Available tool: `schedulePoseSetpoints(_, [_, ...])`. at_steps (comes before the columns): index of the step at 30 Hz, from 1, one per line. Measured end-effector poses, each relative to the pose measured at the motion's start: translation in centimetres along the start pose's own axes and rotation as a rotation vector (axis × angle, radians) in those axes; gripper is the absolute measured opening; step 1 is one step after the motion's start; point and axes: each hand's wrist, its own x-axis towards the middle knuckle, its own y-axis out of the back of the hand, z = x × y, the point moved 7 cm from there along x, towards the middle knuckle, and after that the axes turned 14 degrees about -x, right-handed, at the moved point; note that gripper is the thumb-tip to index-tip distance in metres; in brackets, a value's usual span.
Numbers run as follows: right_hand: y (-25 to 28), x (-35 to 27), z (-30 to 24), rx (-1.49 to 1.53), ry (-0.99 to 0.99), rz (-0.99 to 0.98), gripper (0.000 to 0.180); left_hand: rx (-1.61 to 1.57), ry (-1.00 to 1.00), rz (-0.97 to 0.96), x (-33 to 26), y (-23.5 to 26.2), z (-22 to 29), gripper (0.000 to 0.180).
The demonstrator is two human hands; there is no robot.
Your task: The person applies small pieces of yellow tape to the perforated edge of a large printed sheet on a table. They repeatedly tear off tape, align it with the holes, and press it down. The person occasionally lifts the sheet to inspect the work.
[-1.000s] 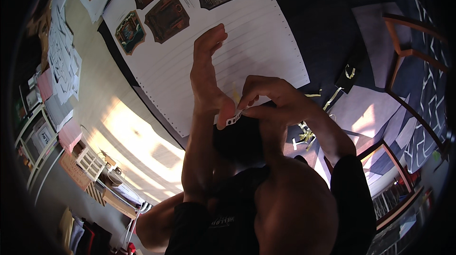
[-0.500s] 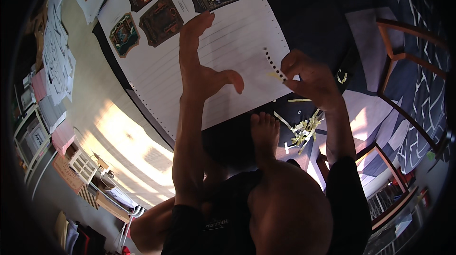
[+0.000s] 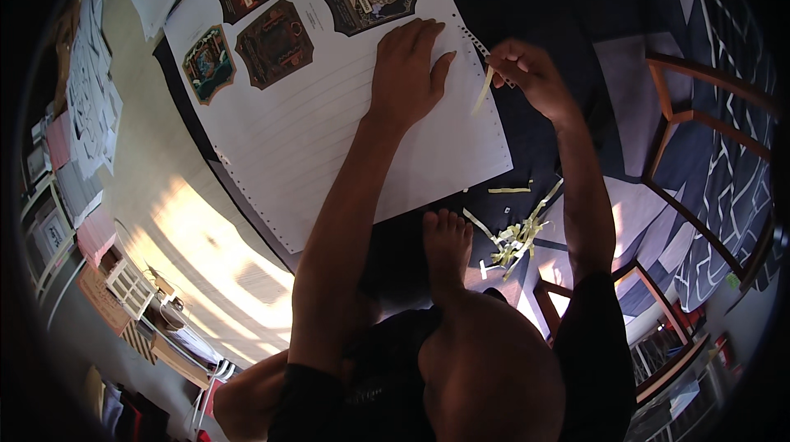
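A large white sheet [image 3: 428,137] with small dark marks along its side edges lies in front of me. Several dark, ornate label shapes [image 3: 275,44] are printed on its far part. My left hand [image 3: 407,76] rests palm down on the sheet, fingers stretched out, just below a label. Beside the sheet's right edge, my right hand [image 3: 535,80] pinches a narrow white strip with a row of dark holes [image 3: 476,43]. The strip's far end is at the sheet's edge. A pale yellow strip [image 3: 484,92] hangs below the same fingers.
A tangle of pale yellow strips [image 3: 517,238] lies on the dark surface near my bare foot [image 3: 448,248]. More printed sheets [image 3: 148,2] are at the far left. Wooden chair frames [image 3: 671,113] stand at right; a paper stack [image 3: 90,104] lies along the left.
My left hand has come down flat on the sheet, moving right. My right hand has carried the holed strip farther away, to the sheet's right edge.
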Motion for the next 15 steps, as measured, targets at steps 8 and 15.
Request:
schedulePoseSetpoints(8, [-0.4, 0.3, 0.5, 0.081, 0.022, -0.001, 0.010, 0.119, 0.025, -0.027, -0.2, -0.8, -0.4, 0.043])
schedulePoseSetpoints(15, [-0.4, 0.7, 0.9, 0.099, -0.027, -0.008, 0.011, 0.246, 0.031, -0.052, 0.0, -1.3, -0.2, 0.044])
